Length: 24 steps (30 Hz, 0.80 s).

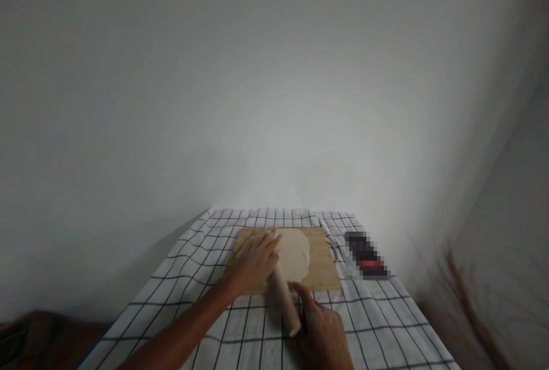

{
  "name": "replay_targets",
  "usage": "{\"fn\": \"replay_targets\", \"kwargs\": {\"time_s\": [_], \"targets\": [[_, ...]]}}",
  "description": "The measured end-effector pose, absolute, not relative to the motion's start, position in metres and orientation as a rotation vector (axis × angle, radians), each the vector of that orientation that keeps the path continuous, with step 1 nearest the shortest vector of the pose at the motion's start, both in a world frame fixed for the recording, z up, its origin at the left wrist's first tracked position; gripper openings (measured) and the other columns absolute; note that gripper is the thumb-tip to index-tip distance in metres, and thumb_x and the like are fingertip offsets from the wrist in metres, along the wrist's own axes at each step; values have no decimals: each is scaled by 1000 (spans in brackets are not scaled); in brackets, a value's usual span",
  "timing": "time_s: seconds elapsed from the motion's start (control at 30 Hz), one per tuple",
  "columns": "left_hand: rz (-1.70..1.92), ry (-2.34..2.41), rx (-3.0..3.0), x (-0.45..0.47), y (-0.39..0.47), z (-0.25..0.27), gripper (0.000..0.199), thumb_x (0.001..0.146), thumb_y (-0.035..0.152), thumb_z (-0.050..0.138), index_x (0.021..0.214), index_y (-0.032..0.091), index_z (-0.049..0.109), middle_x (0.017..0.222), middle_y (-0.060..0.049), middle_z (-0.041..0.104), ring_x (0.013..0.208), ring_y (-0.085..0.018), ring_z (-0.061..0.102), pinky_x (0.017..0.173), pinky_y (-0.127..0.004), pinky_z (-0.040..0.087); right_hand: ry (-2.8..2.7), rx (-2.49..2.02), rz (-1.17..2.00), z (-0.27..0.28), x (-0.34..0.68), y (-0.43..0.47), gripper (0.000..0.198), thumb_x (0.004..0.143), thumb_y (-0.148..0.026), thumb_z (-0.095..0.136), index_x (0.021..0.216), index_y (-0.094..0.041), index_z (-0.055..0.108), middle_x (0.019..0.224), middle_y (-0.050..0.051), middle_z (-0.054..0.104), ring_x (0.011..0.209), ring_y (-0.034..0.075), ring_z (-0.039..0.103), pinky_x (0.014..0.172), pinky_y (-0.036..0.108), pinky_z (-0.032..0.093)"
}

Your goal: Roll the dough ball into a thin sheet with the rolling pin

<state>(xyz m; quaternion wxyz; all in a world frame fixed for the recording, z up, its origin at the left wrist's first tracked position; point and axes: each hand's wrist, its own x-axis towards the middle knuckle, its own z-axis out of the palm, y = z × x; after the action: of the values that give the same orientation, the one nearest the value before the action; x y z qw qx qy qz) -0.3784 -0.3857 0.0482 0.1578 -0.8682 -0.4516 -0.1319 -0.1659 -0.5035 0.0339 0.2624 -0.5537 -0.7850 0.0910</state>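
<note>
A flat sheet of pale dough (297, 253) lies on a wooden board (325, 270). My left hand (255, 258) covers the far end of a rolling pin (283, 300), its fingers reaching over the dough's left part. The pin slants towards me, its near end sticking out past the board's front edge. Just right of that end is my right hand (321, 324), its index finger stretched to the board's front edge below the dough. The other fingers of that hand look bent, and its thumb is hidden.
A white cloth with dark grid lines (180, 284) covers the table. Right of the board lies a pixelated dark and red object (366, 255). A curved handle or loop (333, 249) shows at the board's right edge. Behind stands a plain wall (274, 101); blurred reddish-brown stalks (467, 301) are at right.
</note>
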Motion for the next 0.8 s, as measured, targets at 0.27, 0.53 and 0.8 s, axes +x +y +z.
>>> {"fn": "replay_targets", "kwargs": {"time_s": [0.27,0.53,0.8], "targets": [[-515,-1642,-2350,-420,-430,34,45,101,32,32,144,27,45,159,-5,35,148,-29,26,114,-57,32,-2044,-1327,378,30,-168,-507,34,95,-16,42,119,-28,64,97,3,77,89,19,74,74,22,48],[-614,-1666,-2395,-358,-416,45,48,100,37,34,143,18,45,156,-13,37,148,-29,25,119,-52,25,-1927,-1320,494,39,-168,-509,28,98,-23,41,112,-26,66,93,3,76,85,18,73,70,22,45],[-557,-1636,-2598,-254,-374,55,50,102,42,29,138,16,51,151,-14,46,146,-34,28,119,-62,9,-1519,-1343,445,48,-161,-511,35,104,-41,31,85,-22,54,73,1,65,66,16,63,63,24,42]]}}
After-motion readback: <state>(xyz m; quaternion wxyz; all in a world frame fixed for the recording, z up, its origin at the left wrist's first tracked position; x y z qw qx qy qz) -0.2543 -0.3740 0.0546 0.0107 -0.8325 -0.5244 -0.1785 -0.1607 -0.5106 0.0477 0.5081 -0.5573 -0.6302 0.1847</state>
